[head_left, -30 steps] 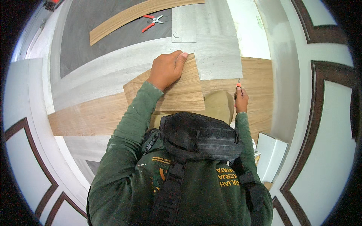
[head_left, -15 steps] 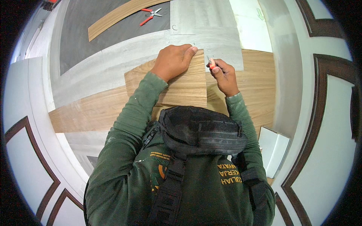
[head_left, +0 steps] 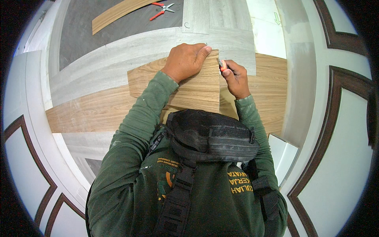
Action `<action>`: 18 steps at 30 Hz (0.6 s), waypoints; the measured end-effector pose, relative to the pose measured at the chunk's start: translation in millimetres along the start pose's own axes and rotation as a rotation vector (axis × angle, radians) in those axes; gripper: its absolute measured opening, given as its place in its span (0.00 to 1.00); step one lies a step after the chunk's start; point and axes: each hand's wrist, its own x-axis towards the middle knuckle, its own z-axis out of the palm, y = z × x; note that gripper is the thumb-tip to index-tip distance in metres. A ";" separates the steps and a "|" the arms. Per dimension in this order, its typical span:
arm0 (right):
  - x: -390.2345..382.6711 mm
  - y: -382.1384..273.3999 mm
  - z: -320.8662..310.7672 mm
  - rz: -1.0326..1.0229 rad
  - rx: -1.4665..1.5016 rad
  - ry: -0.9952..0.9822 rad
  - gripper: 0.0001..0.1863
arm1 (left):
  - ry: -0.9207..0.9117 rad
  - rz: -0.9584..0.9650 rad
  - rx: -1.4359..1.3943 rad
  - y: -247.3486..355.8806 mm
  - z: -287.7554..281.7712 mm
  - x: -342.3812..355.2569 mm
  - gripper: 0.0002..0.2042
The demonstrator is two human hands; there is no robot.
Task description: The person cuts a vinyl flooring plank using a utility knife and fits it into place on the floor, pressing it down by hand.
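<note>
A loose wood-grain plank piece (head_left: pixel 185 85) lies on top of the laid wood-look floor planks (head_left: pixel 87 112). My left hand (head_left: pixel 186 59) presses flat on the far corner of this piece, fingers spread to its right edge. My right hand (head_left: pixel 235 77) is closed around a small orange-handled cutter (head_left: pixel 222 65), whose tip sits against the plank's right edge near the top corner. Both green sleeves reach out from below, over a black pouch (head_left: pixel 211 134) on my chest.
Grey wood-look planks (head_left: pixel 118 55) cover the floor beyond. A long tan plank strip (head_left: pixel 118 14) and red-handled pliers (head_left: pixel 162 10) lie on dark underlay at the top. White wall panels with dark trim (head_left: pixel 339 118) close in on both sides. A white offcut (head_left: pixel 282 156) leans at right.
My right hand has moved from the lower right of the plank up to its top right corner with the cutter. The left hand stayed pressed on the plank.
</note>
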 end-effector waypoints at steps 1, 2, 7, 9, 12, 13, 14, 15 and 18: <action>0.9 1.6 0.5 -0.014 -0.007 0.008 0.18 | -0.005 0.004 -0.002 -0.2 0.3 0.6 0.21; 1.7 3.5 0.1 -0.025 -0.008 0.008 0.18 | -0.011 0.008 -0.004 0.0 0.3 1.4 0.21; 6.7 4.8 0.3 -0.063 -0.041 0.007 0.17 | -0.003 0.024 -0.037 -4.9 6.4 0.1 0.21; 12.9 13.0 0.0 0.010 -0.018 0.033 0.18 | 0.040 0.077 -0.051 -6.4 9.9 -1.1 0.22; 13.6 20.5 -3.1 0.088 0.033 0.050 0.19 | -0.028 0.038 -0.036 -2.0 8.6 -4.1 0.22; 13.3 21.6 -4.9 0.109 0.055 0.048 0.19 | -0.033 0.031 -0.040 -1.6 6.2 -2.8 0.22; 10.3 20.5 -7.7 0.120 0.127 0.035 0.19 | -0.037 0.024 -0.044 -1.1 3.4 -0.7 0.22; 8.0 16.6 -6.8 0.095 0.109 0.022 0.19 | -0.039 0.019 -0.048 -1.0 1.6 1.2 0.22; 3.5 6.3 -3.0 0.064 0.065 -0.020 0.19 | 0.003 0.041 -0.067 -3.6 7.9 -0.7 0.22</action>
